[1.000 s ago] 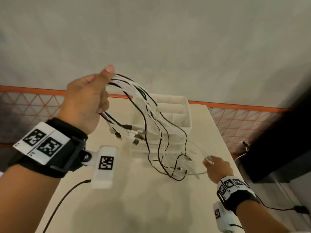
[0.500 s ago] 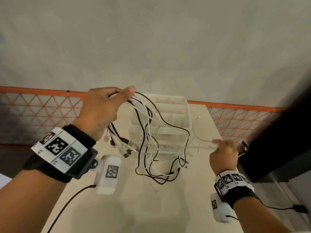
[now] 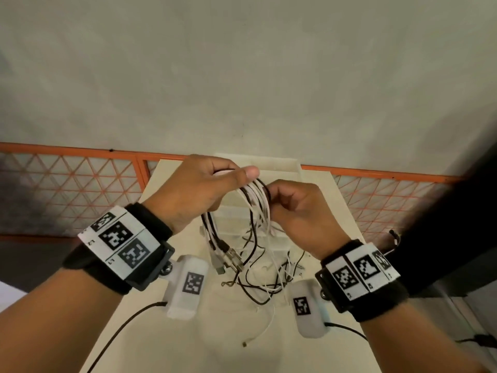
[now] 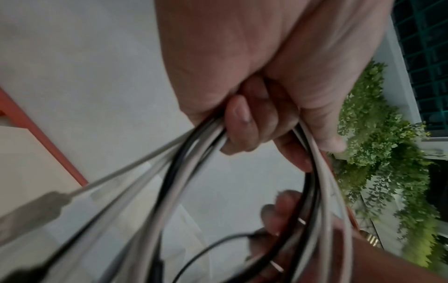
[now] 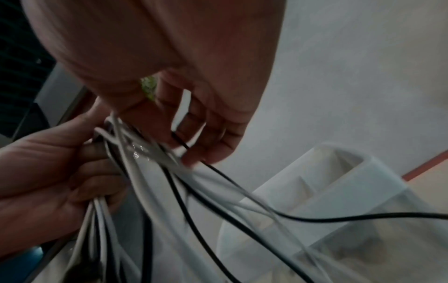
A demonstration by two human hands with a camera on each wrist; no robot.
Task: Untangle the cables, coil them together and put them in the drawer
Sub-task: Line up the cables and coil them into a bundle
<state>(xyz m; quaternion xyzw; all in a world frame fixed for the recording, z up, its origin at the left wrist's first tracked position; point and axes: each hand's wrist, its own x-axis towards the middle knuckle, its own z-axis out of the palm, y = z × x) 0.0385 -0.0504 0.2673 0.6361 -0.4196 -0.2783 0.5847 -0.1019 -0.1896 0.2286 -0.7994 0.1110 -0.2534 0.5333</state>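
Note:
A bundle of white and black cables (image 3: 258, 205) hangs in loops above the table. My left hand (image 3: 204, 184) grips the top of the loops, thumb laid over them; the left wrist view shows its fingers curled round the cables (image 4: 317, 172). My right hand (image 3: 293, 203) pinches the same strands just to the right, fingers curled on the cables (image 5: 150, 153). Plug ends (image 3: 228, 258) dangle below, and thin tails trail onto the table. Behind and under the cables stands the white drawer unit (image 3: 282, 168), with open compartments on top, its wall (image 5: 363, 172) clear in the right wrist view.
The beige table (image 3: 188, 345) runs forward from me. An orange-framed mesh railing (image 3: 67, 184) lines the far edge, with a grey wall behind it. A dark object (image 3: 457, 224) stands at the right. Green plants (image 4: 375, 153) show in the left wrist view.
My right hand rose from low on the right up to the left hand, bringing the cable tails with it. The left hand came down and inward, and the loops have become shorter.

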